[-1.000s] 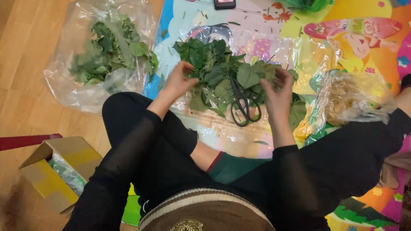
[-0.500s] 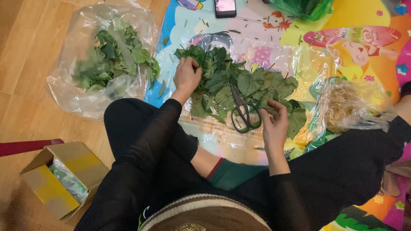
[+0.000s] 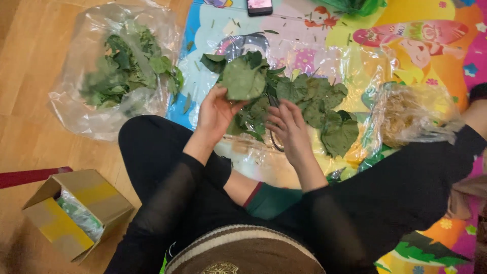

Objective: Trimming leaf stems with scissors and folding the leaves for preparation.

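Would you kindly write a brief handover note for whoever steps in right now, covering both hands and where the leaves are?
Left hand: holds a large green leaf lifted above the pile.
Right hand: fingers spread over the scissors, touching the leaf pile; no clear grip.
Things: the pile lies on clear plastic over the colourful mat. A clear bag of leaves sits to the left on the wooden floor; a bag of pale strands to the right.
Done: some leaves bagged.
Left: the pile on the mat.

Green leaves; clear bags. Mat bright yellow, blue, pink, cartoon print. Box brown with yellow band; sleeves black.
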